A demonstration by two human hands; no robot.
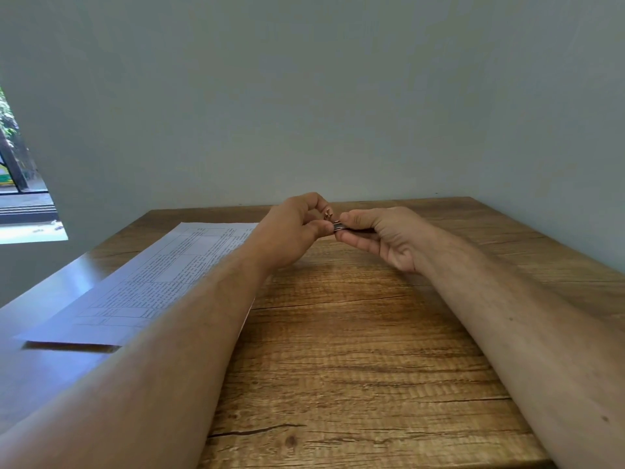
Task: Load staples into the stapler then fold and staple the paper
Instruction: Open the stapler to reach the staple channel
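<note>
Both hands pinch a small dark stapler (341,227), its long axis level, left-right; right hand (382,238) clasps it, left hand (294,228) nips its end, the paper (162,275) lying on the tabletop (355,333) beneath the left forearm.

Paper (162,275) print too blurred

Stapler (340,227) mostly hidden inside the hands, paper's (162,275) right part under forearm, print unreadable

Brown wood-grain table (355,350); white paper (162,275), dark printed grid.
</note>
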